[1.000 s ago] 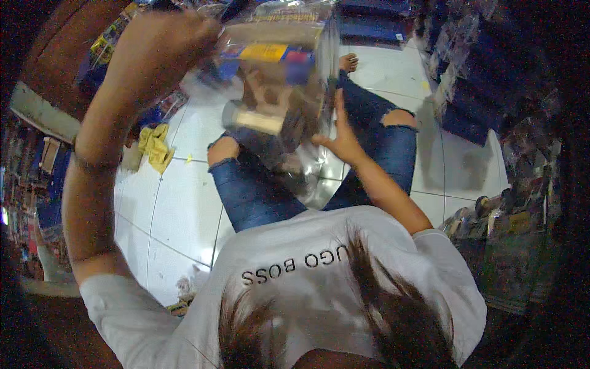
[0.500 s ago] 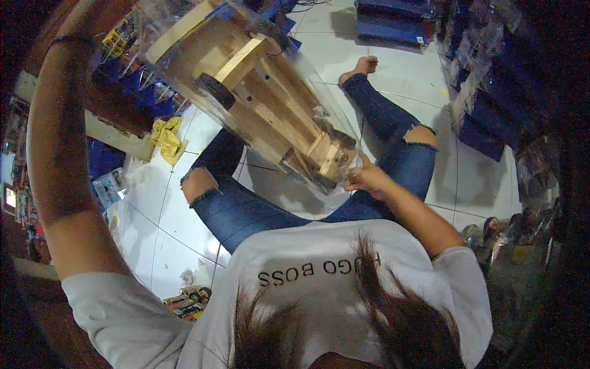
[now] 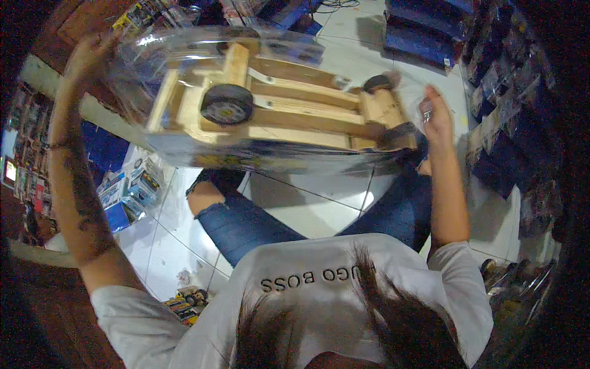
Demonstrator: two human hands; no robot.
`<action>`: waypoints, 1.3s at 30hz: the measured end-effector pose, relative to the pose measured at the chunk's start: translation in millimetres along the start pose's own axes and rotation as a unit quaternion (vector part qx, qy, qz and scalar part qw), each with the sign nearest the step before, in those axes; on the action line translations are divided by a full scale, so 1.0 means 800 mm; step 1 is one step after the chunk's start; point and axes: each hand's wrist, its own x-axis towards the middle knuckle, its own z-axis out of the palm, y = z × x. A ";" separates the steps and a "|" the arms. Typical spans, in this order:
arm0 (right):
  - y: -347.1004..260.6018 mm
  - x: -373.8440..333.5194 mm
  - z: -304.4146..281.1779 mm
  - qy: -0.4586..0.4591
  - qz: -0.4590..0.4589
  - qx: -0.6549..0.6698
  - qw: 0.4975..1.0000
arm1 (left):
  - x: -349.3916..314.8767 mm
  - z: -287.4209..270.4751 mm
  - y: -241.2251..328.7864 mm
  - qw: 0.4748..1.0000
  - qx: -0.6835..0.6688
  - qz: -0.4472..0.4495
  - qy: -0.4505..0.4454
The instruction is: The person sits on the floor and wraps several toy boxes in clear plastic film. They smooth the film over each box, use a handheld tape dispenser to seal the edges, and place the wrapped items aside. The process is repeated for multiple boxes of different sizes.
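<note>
Pale wooden, black-wheeled toy vehicle [image 3: 307, 109] in clear plastic wrapping [image 3: 178, 40] hung underside-out above the white tiled floor [image 3: 307, 197]. The right hand [image 3: 439, 120] seemingly pinched wrapping between its fingers; what the left hand [image 3: 92, 54] held was unclear. Supporting both ends evenly seemed wise.

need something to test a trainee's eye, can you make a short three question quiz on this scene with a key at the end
1. Which part of the wooden toy vehicle faces the camera?
a) its roof
b) its underside
c) only its front end

2. True or false: the left hand and the right hand are at the same end of the vehicle.

3. Fill in: the see-through wrapping around the vehicle is clear ____.

Key
1. b
2. False; they are at opposite ends.
3. plastic
</note>
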 end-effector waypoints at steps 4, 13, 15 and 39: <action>-0.069 0.057 -0.015 0.004 -0.127 -0.025 0.992 | -0.101 0.148 -0.022 0.991 -0.116 0.020 -0.064; -0.103 0.024 0.067 -0.013 -0.309 -0.460 0.832 | -0.266 0.203 -0.022 0.953 -0.218 -0.172 -0.122; -0.113 -0.010 0.120 -0.088 -0.445 -0.518 0.725 | -0.269 0.203 -0.030 0.952 -0.230 -0.159 -0.122; 0.020 -0.048 0.156 -0.482 -0.194 -0.680 0.517 | -0.216 0.303 0.297 0.904 -0.097 0.369 -0.193</action>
